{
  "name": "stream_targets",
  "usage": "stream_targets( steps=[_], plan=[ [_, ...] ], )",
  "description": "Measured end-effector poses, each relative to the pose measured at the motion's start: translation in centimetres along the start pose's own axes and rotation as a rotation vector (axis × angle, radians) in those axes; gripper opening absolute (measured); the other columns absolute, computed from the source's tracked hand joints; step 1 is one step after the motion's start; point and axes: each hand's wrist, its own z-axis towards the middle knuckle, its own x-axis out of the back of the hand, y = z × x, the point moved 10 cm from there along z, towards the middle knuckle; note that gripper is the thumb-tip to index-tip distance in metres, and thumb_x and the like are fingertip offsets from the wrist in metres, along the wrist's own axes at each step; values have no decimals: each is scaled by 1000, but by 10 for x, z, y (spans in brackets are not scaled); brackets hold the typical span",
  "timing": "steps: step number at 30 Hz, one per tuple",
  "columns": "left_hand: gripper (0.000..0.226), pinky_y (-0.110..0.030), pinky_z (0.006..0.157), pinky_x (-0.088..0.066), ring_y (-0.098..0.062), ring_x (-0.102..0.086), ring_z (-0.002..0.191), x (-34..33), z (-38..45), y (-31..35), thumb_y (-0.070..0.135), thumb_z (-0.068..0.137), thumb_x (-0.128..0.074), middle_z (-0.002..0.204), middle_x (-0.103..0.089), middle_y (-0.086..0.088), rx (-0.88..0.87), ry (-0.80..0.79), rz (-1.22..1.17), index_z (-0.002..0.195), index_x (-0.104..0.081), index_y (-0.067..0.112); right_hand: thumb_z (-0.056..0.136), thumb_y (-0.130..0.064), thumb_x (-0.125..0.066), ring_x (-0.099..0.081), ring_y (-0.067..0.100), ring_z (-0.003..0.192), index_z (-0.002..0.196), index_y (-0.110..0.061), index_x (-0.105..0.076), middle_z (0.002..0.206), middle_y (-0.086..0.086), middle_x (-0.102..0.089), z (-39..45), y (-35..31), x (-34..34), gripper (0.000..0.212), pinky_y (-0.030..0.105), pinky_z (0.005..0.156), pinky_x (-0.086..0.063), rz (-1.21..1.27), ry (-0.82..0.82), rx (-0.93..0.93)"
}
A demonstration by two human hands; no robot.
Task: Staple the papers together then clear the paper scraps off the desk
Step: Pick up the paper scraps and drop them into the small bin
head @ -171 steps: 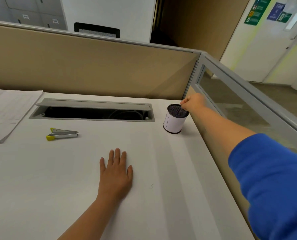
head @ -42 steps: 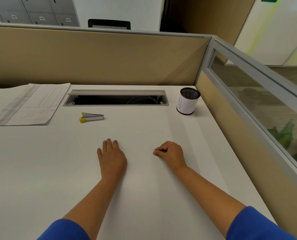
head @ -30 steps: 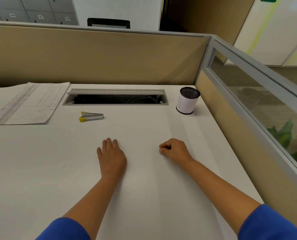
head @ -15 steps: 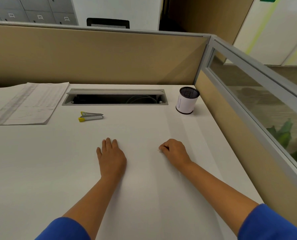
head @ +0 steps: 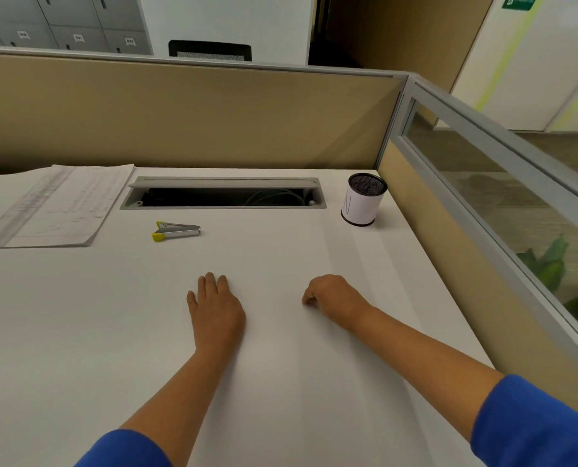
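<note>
Your right hand (head: 334,298) is curling its grip into a loose fist, fingertips pinching down on the white desk (head: 78,332); what they're nipping is too small to tell. Your left hand (head: 215,311) is lying flat, grip released, palm down. The yellow-tipped silver stapler (head: 175,230) is sitting well ahead, the stack of printed papers (head: 58,207) far left, the paper-wrapped black mesh cup (head: 363,199) far right.

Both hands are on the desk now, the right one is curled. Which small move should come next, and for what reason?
Probably lift the right hand and carry it to the mesh cup at the far right corner. Its fingertips are pinched together on the desk, as if around a tiny scrap, though none is visible. The left hand lies flat; the stapler and papers lie untouched.
</note>
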Motion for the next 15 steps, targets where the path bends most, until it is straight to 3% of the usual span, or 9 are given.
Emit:
stream_targets(
  steps=[6,11,15],
  plan=[
    [46,-47,116,-12,-28,-18,141,1,0,1,8,91,-30,148,-31,-14,0,-8,12,136,-36,6,86,3,-48,-60,25,105,108,-10,-67,114,6,-66,8,1,2,32,31,88,-48,2,17,-35],
    [45,-47,115,-13,-29,-19,140,1,0,1,8,91,-30,147,-33,-14,-2,-13,19,136,-36,5,87,1,-51,-63,22,105,109,-4,-67,110,10,-70,0,24,14,28,23,88,-46,312,180,-208],
    [47,-47,115,-12,-28,-17,141,1,0,1,8,91,-29,148,-31,-14,-2,-17,22,137,-34,5,88,-3,-51,-62,25,102,120,-5,-59,107,13,-69,-9,24,13,34,23,82,-43,386,274,-279]
  ],
)
